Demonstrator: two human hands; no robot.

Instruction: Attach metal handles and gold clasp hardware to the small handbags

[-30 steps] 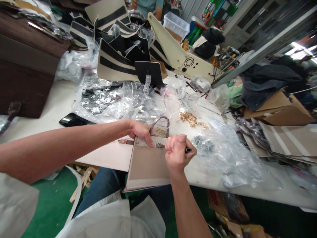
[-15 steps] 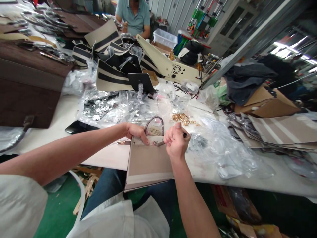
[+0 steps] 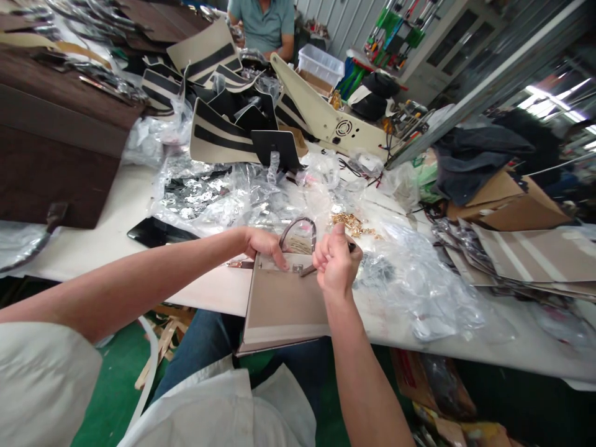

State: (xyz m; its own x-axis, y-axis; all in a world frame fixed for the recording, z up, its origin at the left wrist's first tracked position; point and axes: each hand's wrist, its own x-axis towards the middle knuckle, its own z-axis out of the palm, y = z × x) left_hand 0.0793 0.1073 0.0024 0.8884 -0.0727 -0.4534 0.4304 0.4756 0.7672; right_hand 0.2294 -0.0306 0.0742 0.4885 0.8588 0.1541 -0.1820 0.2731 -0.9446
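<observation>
A taupe bag panel (image 3: pixel 288 304) with a pale strip along its top lies over the table's front edge, above my lap. My left hand (image 3: pixel 267 246) grips its top edge, thumb on the front and fingers behind. Beside that thumb is a small metal fitting (image 3: pixel 297 267) on the strip. My right hand (image 3: pixel 338 257) is closed in a fist round a slim dark tool (image 3: pixel 308 271); its tip points left, close to the fitting, and its kind is mostly hidden by my fingers. A dark curved handle (image 3: pixel 298 221) rises behind the panel's top edge.
Small gold hardware (image 3: pixel 354 223) lies beyond my right hand. Crumpled clear plastic (image 3: pixel 433 298) spreads to the right, near stacked taupe panels (image 3: pixel 535 248). Brown bag pieces (image 3: pixel 56 167) stand at the left. Across the table sits a person (image 3: pixel 265 28).
The view has shifted slightly, so the scene sits a little further right and higher. Both hands keep their hold, and the tool's tip stays close to the fitting.
</observation>
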